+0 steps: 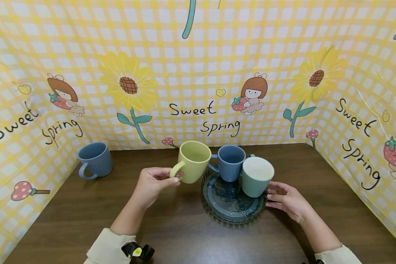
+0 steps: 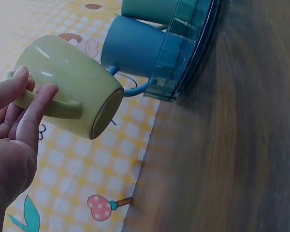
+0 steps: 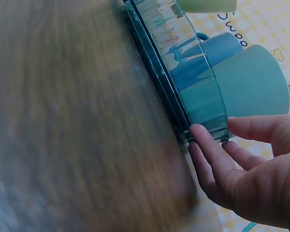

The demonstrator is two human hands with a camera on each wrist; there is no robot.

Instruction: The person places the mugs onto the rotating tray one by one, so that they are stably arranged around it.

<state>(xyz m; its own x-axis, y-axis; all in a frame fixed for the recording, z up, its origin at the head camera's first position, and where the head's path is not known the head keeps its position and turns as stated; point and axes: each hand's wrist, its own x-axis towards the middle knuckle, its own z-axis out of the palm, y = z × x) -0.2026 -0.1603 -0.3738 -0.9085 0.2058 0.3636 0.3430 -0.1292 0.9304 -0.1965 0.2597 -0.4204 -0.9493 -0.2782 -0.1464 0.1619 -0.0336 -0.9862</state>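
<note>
A yellow-green mug (image 1: 194, 161) is held up by its handle in my left hand (image 1: 153, 185), just left of a blue mug (image 1: 231, 161). In the left wrist view the mug (image 2: 67, 87) tilts and its underside shows, off the table. The blue mug and a pale green mug (image 1: 255, 179) stand in a clear blue-green round tray (image 1: 232, 220) with a raised rim. At the tray's right side, my right hand (image 1: 288, 200) touches the rim with fairly straight fingers (image 3: 210, 150), beside the green mug.
Another blue mug (image 1: 95, 161) stands at the far left of the brown wooden table (image 1: 171, 231). A yellow checked cloth (image 1: 191, 55) with printed flowers and words rises behind the table and along both sides.
</note>
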